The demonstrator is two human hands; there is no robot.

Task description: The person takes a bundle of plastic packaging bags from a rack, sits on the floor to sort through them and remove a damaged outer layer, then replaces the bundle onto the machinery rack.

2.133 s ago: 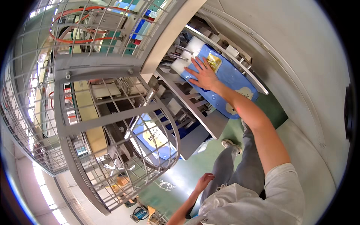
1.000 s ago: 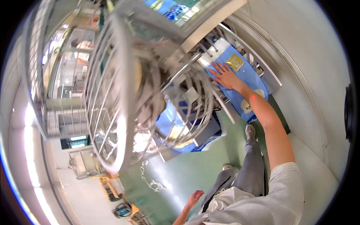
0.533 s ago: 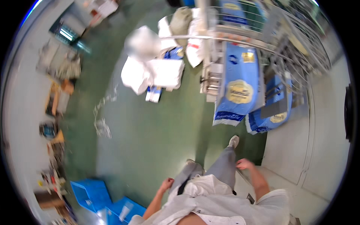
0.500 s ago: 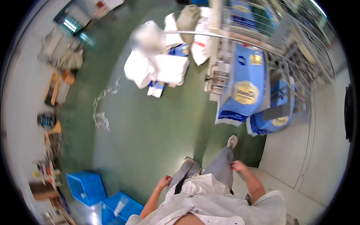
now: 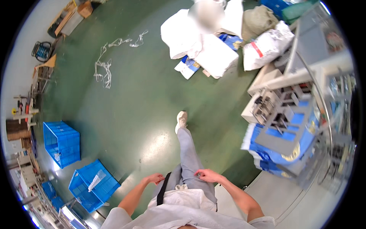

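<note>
My left hand [image 5: 155, 178] hangs beside my left thigh, its fingers loosely bent and apart, with nothing seen in it. Just in front of my right thigh is my right hand [image 5: 207, 175], fingers parted and also empty as far as I can see. A black strap [image 5: 164, 189] runs down from my waist, close to my left hand. One light shoe [image 5: 182, 120] is stepped forward on the green floor. Neither hand touches any object around me.
Two blue crates [image 5: 63, 143] lie at the left. White sacks [image 5: 217, 53] are heaped ahead, partly blurred. Tangled white cord [image 5: 103, 68] lies on the floor. On the right stands a machine with a grey metal plate [image 5: 284, 131] over blue printed film packs [image 5: 263, 156].
My view has turned and moved forward; the machine now sits further right and the crates higher at the left. A leg has stepped ahead. Both hands have swung inward and stay empty.
</note>
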